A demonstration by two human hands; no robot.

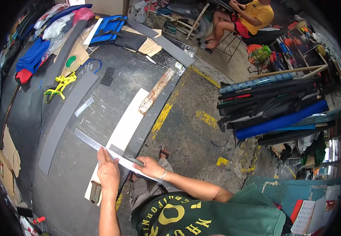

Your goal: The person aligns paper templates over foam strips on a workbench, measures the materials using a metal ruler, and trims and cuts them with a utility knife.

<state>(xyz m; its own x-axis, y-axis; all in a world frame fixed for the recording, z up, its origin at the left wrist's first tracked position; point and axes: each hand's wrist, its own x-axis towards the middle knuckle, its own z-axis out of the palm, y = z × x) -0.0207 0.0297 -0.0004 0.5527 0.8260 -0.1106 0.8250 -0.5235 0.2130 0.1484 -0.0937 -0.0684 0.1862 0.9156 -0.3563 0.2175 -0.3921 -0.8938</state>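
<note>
A clear ruler (87, 138) lies slantwise across a long white strip (128, 114) on the dark worktable. My left hand (108, 173) holds it down, fingers on top and thumb to one side. In my right hand (151, 167) is a cutter knife (138, 162) with a ribbed grey handle, close to the ruler; its blade is hard to make out. Beneath the ruler, a small grey piece (117, 150) rests on the white strip. A rusty metal bar (156, 91) lies on the strip's far end, and another metal piece (95, 192) sits near its close end.
Long grey strips (69, 118), yellow straps (62, 84) and a green tape roll (71, 61) lie on the worktable (76, 157). Rolled fabrics (272, 106) are stacked to the right, beyond the floor. A person in a yellow shirt (259, 16) sits at the back.
</note>
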